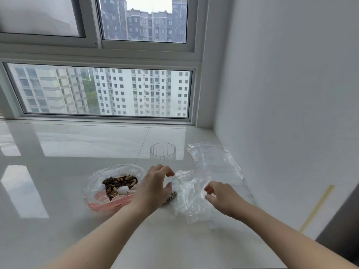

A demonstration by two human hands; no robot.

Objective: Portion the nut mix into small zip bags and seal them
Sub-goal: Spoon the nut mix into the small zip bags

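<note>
A small clear zip bag (191, 199) lies crumpled on the white counter between my hands, with a few nuts (172, 197) in its left end. My left hand (153, 187) pinches the bag's left edge between curled thumb and fingers. My right hand (221, 199) pinches its right edge with curled fingertips. To the left, a large open plastic bag (93, 185) holds the brown nut mix (120, 182), and a white spoon (123, 190) rests in it. My left wrist covers that bag's right side.
A ribbed clear glass cup (163, 153) stands just behind my hands. A stack of empty zip bags (213, 158) lies at the back right against the white wall (281, 113). A window runs along the counter's far edge.
</note>
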